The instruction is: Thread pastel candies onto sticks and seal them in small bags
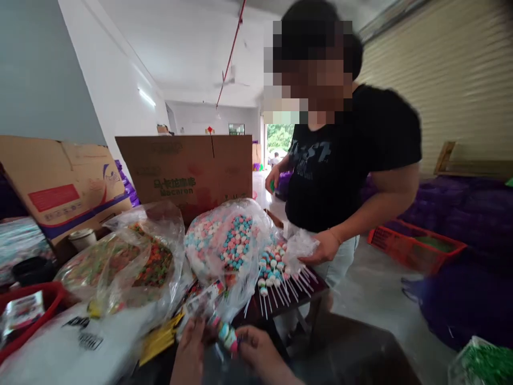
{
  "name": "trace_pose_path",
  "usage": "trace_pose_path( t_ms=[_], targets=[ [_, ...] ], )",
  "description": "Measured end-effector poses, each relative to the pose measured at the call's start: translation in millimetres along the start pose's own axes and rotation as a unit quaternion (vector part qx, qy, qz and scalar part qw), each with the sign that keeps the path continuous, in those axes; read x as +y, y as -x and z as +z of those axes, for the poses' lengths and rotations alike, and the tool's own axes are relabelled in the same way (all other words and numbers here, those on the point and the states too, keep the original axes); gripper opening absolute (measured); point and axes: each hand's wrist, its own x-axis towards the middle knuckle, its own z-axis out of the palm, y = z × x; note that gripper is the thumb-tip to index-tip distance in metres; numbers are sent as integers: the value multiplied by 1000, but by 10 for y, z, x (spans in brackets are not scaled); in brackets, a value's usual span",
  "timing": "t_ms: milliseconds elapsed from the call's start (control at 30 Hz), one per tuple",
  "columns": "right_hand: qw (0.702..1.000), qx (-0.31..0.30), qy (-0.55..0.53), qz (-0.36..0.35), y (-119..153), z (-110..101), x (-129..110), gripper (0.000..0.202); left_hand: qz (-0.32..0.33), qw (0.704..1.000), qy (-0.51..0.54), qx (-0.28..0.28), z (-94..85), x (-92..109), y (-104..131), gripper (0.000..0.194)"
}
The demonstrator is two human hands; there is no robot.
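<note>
In front of me at the bottom of the head view is a short row of pink, white, blue and yellow candies (226,337). My right hand (260,347) is closed with its fingertips pinching the lower end of that row. At the upper end, my left hand (191,342) pinches what looks like a clear printed wrapper (206,297); motion blur softens it. Just beyond, candy lollipops on white sticks (274,275) lie in a pile at the table's edge. A large clear bag of pink, white and blue candies (236,240) stands behind them.
A co-worker in a black T-shirt (340,160) stands across, one hand at a plastic bag (302,243). Left are a bag of orange-green candies (148,256), yellow packets (160,338) and a red basket (52,293). Cardboard boxes (184,160) stand behind. Purple sacks (465,299) fill the right.
</note>
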Motion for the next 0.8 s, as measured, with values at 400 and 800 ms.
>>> trace_pose_path(
  t_ms=[400,800],
  targets=[
    [999,-2,-15,-48,295,185,-319,31,-91,983,144,-73,562,310,501,27],
    [994,-29,-43,-100,-45,-21,-697,58,-156,972,48,-170,635,246,710,23]
  ],
)
